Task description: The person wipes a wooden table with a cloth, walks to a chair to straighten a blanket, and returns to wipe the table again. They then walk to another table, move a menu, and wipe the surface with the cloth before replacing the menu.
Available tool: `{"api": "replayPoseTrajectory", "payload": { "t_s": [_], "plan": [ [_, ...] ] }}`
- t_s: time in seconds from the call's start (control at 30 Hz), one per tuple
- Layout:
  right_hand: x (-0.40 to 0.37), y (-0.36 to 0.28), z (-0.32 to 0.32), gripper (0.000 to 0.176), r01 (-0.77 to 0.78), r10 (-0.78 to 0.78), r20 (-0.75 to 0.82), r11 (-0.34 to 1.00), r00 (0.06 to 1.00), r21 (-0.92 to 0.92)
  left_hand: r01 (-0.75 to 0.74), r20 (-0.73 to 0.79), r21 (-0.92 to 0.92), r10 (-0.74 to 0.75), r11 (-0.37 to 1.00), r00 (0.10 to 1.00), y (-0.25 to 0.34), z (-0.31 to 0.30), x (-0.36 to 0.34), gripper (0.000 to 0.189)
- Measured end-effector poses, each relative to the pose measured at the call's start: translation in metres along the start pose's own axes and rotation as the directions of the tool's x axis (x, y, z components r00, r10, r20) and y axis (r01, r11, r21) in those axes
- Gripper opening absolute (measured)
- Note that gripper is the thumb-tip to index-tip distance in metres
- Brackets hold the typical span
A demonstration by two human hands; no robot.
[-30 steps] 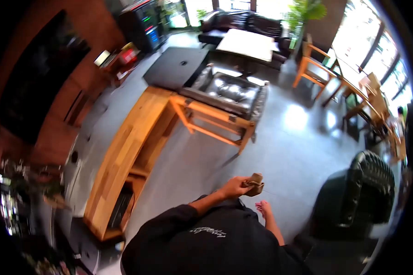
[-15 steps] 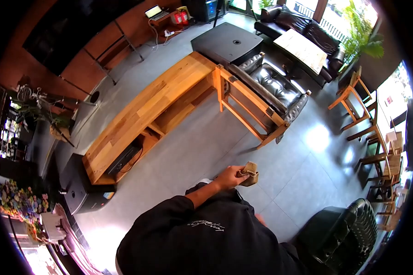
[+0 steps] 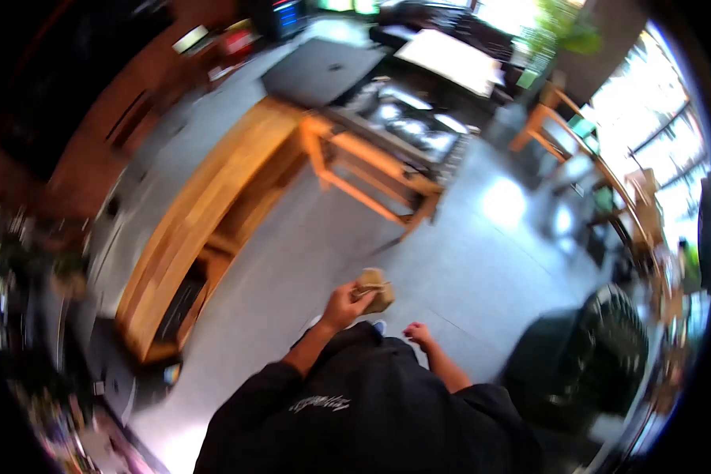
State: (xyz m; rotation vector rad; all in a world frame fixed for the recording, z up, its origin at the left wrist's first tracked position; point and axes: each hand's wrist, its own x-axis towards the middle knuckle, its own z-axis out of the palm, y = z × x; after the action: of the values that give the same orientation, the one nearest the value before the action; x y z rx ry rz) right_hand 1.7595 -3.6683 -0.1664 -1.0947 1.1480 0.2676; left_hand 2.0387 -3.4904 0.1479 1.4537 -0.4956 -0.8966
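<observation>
My left hand (image 3: 341,309) is closed around a brown folded cloth (image 3: 375,291), held out in front of my body above the floor. The cloth looks bunched, with a paler edge across it; motion blur hides its finer details. To the right, my right hand (image 3: 419,335) hangs in front of my dark shirt (image 3: 371,403) with its fingers curled in. Nothing shows in that hand, and it is apart from the cloth.
A long wooden cabinet (image 3: 201,205) runs along the left, with a black speaker (image 3: 118,379) at its near end. Ahead stand a wood-framed black armchair (image 3: 371,166) and a black box (image 3: 320,71). A dark green armchair (image 3: 545,355) is close on the right, with wooden chairs (image 3: 541,126) beyond.
My view has turned right, so the furniture shifts left and blurs. My left hand still holds the cloth. My right hand, mostly hidden before, has come into view.
</observation>
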Motion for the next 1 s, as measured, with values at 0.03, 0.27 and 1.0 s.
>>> {"api": "replayPoseTrajectory", "payload": {
  "t_s": [0.03, 0.27, 1.0],
  "plan": [
    [-0.003, 0.012, -0.002, 0.006, -0.025, 0.023, -0.039, 0.999, 0.999, -0.039, -0.022, 0.012, 0.004, 0.022, 1.0, 1.0, 0.015, 0.007, -0.001, 0.032],
    [-0.053, 0.087, -0.023, 0.004, -0.254, 0.296, -0.203, 0.944, 0.933, 0.208, -0.031, 0.177, 0.054, 0.021, 0.998, 0.984, 0.0, 0.029, 0.012, 0.027],
    [-0.004, -0.035, -0.013, 0.028, 0.13, -0.04, 0.217, 0.898, 0.975, -0.419, -0.152, -0.11, 0.201, 0.176, 0.968, 0.978, 0.024, 0.006, -0.031, 0.03]
  ]
}}
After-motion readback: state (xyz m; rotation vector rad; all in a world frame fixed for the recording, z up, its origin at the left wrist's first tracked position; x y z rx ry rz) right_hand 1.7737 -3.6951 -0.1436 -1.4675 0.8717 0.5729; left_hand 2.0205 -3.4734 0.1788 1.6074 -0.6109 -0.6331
